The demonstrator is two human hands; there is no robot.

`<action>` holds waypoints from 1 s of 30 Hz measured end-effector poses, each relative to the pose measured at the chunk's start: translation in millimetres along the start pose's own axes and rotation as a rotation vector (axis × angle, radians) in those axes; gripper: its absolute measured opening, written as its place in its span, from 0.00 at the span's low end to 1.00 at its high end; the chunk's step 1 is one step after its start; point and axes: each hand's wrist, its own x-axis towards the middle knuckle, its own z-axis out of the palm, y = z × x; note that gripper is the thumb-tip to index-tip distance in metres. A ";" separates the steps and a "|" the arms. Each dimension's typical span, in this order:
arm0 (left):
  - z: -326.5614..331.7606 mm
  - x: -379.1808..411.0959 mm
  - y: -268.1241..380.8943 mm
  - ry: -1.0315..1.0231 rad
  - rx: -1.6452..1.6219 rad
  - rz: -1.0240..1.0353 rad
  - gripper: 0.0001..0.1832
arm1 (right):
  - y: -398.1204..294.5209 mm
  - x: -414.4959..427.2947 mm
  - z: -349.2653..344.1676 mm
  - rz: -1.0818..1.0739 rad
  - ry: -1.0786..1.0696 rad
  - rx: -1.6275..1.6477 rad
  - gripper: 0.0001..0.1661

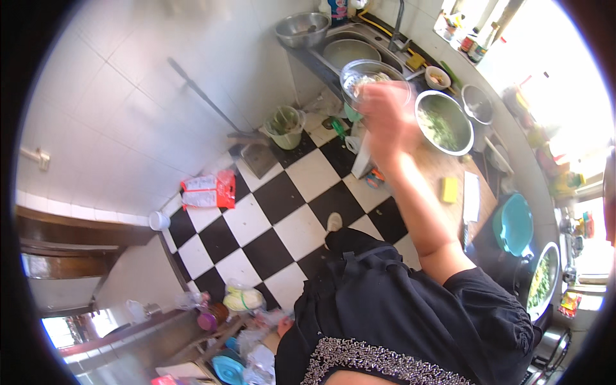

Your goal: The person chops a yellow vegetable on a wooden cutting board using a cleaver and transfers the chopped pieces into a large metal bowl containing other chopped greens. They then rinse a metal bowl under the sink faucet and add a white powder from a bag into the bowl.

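Observation:
My right hand (387, 113), blurred by motion, is over the near edge of a metal strainer bowl (351, 79) with pale food in it. Whether its fingers grip the rim cannot be told. The strainer bowl overlaps the near edge of the sink. Right of the hand, a steel bowl (469, 132) holds chopped greens. A yellow sponge (449, 189) and a cleaver (471, 195) lie on the wooden board (428, 168). At the lower left, only a small part of my left hand (285, 326) shows beside plastic bags (260, 353); its grasp is hidden.
The sink (358, 36) holds a large round basin (351, 53). A green bin (287, 139), a dustpan (261, 161) and a red-and-white package (209, 190) are on the checkered floor. A turquoise basin (512, 224) and a pan of greens (541, 284) stand at the right.

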 end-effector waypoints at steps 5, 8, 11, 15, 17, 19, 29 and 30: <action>-22.8 32.9 68.1 0.078 0.236 0.065 0.22 | 112.4 -80.6 122.5 0.309 -0.431 -0.046 0.27; -33.9 58.6 103.3 0.088 0.288 0.039 0.21 | 133.1 -120.4 97.2 0.460 -0.616 0.102 0.07; -39.2 92.4 142.9 0.086 0.313 0.048 0.21 | 145.6 -157.0 72.3 0.603 -0.800 0.023 0.08; -50.2 146.0 217.6 0.045 0.423 0.212 0.20 | 149.6 -150.5 65.6 0.870 -1.032 -0.049 0.15; -20.4 178.4 285.6 0.103 1.110 0.932 0.23 | 159.5 -141.4 72.7 0.846 -0.974 -0.095 0.15; 56.4 183.3 404.7 0.009 0.706 0.491 0.29 | 172.7 -124.1 80.3 0.821 -0.911 -0.197 0.14; 294.9 357.0 812.3 -0.548 0.342 0.599 0.40 | 258.7 72.9 214.7 0.710 -0.619 -0.328 0.13; 323.7 356.5 854.2 -0.647 0.270 0.496 0.38 | 277.2 97.6 235.2 0.658 -0.587 -0.330 0.13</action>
